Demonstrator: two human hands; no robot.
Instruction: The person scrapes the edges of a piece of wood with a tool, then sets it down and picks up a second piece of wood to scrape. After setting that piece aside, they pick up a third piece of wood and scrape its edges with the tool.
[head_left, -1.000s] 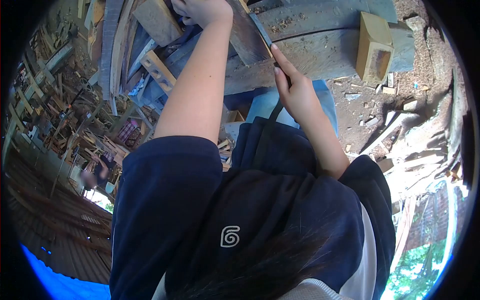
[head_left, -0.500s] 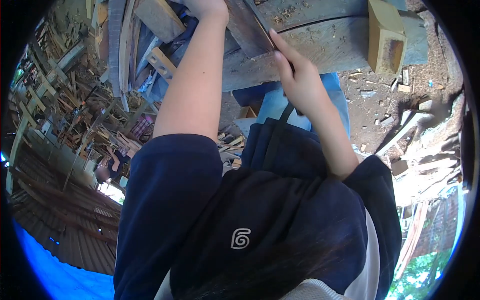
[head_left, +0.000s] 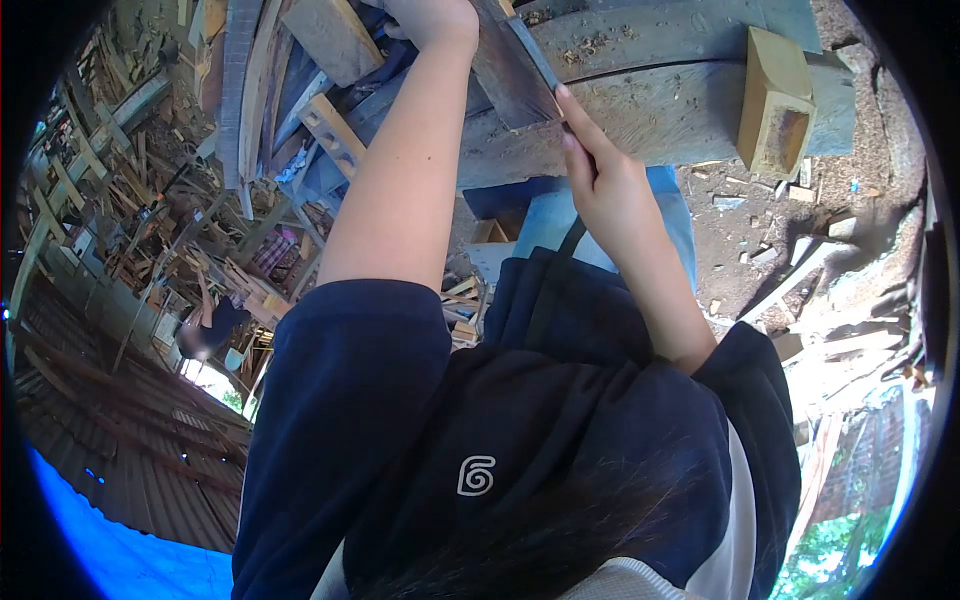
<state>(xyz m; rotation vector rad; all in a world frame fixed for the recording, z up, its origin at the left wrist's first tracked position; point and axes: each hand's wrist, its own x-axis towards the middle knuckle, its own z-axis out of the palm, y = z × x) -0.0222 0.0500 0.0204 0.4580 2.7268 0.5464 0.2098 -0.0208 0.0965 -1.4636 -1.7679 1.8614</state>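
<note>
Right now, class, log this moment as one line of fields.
left hand: on dark wooden piece | right hand: forefinger along thin metal blade | under: grey wooden plank | beside: hollow yellowish wooden block

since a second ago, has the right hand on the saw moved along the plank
No, not clearly. The right hand on the saw keeps about the same gap to the yellow wooden block; the whole view shifted instead.

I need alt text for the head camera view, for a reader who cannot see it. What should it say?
Seen from a head camera, the person's right hand holds a tool handle with the forefinger stretched along it, against a dark flat wooden piece on a grey plank workbench. The left hand steadies that piece from above; a small wooden block stands on the bench to the right.
</note>
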